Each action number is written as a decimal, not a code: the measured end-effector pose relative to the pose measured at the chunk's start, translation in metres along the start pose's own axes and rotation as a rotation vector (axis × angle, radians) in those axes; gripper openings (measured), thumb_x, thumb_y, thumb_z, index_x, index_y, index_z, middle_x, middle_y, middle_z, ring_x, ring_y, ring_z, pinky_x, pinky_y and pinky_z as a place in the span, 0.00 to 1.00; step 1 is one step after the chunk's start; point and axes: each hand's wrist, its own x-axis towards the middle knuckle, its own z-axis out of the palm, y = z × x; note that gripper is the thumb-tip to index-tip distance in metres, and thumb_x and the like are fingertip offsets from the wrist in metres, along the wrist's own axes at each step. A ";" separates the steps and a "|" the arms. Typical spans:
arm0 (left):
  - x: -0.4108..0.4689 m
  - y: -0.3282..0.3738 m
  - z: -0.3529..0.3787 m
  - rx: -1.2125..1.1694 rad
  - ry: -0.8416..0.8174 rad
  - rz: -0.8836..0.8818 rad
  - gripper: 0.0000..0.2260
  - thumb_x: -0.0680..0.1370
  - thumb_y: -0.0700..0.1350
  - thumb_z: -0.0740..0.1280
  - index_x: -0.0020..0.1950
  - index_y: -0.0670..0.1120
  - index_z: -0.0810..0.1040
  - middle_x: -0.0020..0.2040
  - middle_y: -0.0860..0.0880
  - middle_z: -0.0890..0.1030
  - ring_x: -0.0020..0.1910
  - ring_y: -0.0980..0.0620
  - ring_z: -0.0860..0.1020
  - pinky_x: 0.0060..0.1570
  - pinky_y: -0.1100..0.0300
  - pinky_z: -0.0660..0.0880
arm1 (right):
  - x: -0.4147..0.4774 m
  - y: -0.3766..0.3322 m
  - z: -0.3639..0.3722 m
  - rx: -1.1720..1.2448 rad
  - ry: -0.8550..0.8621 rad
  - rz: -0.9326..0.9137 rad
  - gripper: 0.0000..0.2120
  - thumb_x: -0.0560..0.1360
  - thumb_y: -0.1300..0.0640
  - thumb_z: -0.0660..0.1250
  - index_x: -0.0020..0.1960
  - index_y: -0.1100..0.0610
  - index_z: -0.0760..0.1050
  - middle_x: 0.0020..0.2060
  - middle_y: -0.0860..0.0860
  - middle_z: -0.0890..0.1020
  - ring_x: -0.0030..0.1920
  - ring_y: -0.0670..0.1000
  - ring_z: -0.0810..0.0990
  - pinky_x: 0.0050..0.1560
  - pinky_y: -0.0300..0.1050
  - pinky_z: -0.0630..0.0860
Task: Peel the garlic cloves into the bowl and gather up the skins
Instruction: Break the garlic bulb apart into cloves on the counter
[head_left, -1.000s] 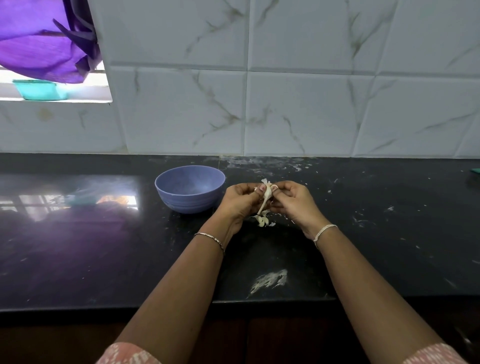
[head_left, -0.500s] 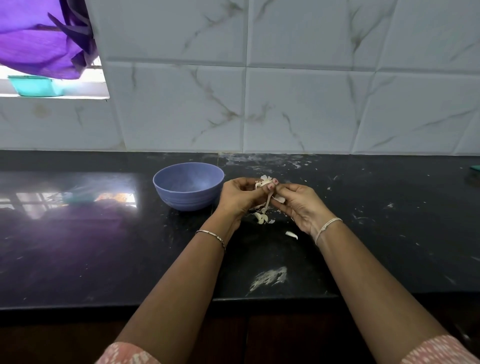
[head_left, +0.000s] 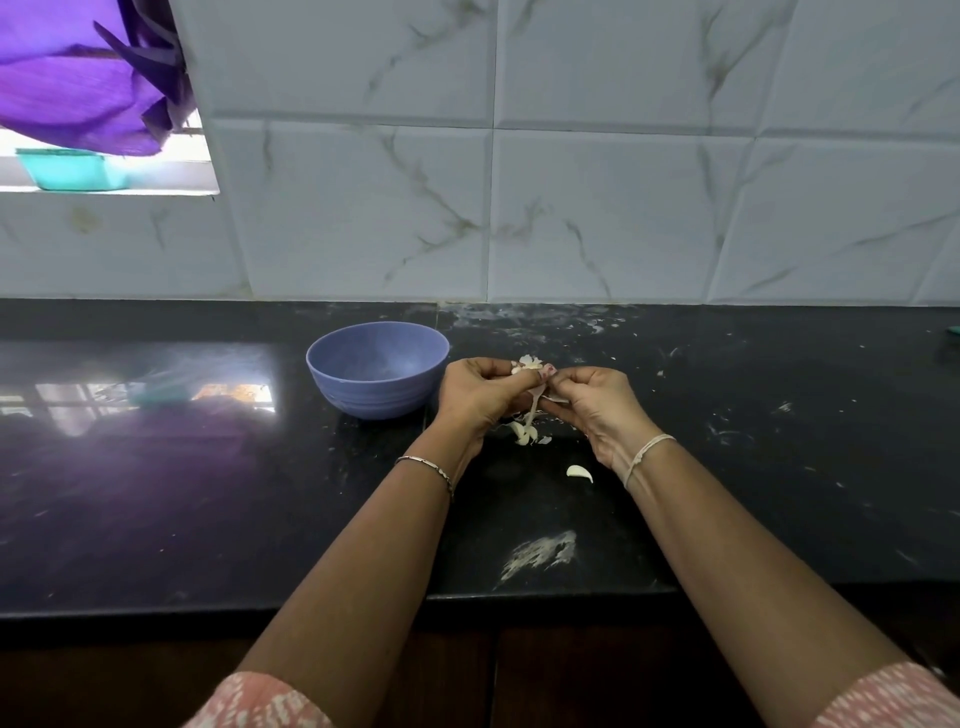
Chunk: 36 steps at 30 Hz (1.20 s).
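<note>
Head view: one garlic cluster (head_left: 531, 364) is gripped by curled fingers of both the left hand (head_left: 478, 397) and right hand (head_left: 597, 408), beside one blue bowl (head_left: 375, 402); one loose clove (head_left: 579, 473) and one skin pile (head_left: 523, 434) are seen on the counter (head_left: 208, 493).

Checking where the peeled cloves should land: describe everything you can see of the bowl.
The bowl is round, blue-lilac, matte like plastic, with ridged rings near its base. It stands upright on the black counter, left of the left hand; whether they touch is unclear. No cloves show inside.
</note>
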 end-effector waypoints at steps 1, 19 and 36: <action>0.000 0.000 0.000 0.011 0.010 0.003 0.14 0.65 0.48 0.81 0.43 0.41 0.84 0.35 0.46 0.84 0.32 0.53 0.81 0.39 0.56 0.78 | 0.000 0.000 0.000 -0.015 -0.008 -0.016 0.07 0.78 0.65 0.66 0.41 0.65 0.78 0.36 0.56 0.82 0.34 0.46 0.84 0.39 0.37 0.82; 0.006 -0.001 -0.001 -0.073 0.019 -0.005 0.08 0.69 0.43 0.78 0.38 0.42 0.82 0.30 0.48 0.82 0.32 0.52 0.79 0.46 0.52 0.80 | 0.006 0.004 0.006 -0.247 0.060 -0.229 0.05 0.77 0.64 0.68 0.45 0.59 0.82 0.40 0.56 0.85 0.38 0.51 0.85 0.43 0.41 0.82; 0.004 -0.004 -0.004 -0.222 -0.129 -0.051 0.14 0.69 0.41 0.78 0.50 0.36 0.81 0.40 0.43 0.84 0.35 0.52 0.83 0.38 0.63 0.81 | -0.001 -0.006 0.001 0.088 0.006 0.056 0.05 0.74 0.67 0.70 0.40 0.63 0.77 0.38 0.55 0.82 0.39 0.48 0.83 0.39 0.35 0.81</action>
